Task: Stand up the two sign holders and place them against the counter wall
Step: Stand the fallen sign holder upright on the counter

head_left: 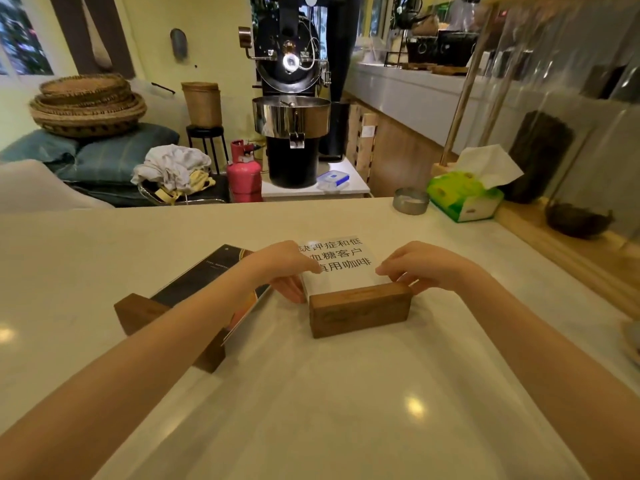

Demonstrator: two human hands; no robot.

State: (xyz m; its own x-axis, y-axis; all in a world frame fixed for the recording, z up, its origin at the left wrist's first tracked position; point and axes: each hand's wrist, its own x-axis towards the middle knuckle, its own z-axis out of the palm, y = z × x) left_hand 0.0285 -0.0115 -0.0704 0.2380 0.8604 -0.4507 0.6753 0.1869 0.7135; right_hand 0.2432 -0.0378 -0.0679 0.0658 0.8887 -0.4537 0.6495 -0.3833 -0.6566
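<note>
Two sign holders lie flat on the pale counter (311, 393). The nearer one has a wooden block base (360, 315) and a clear panel with a white sheet of black printed characters (341, 261). My left hand (284, 271) grips the panel's left edge and my right hand (422, 266) grips its right edge, just behind the block. The second sign holder (207, 275) lies to the left, a dark printed panel in a wooden base (138, 311), partly hidden under my left forearm.
A green tissue box (462, 199) and a small metal tin (411, 201) sit at the counter's far right, beside a wooden ledge (568, 251) and glass wall. A dark bowl (576, 220) rests on the ledge. Beyond the counter stand a coffee roaster (292, 98) and a pink gas cylinder (243, 171).
</note>
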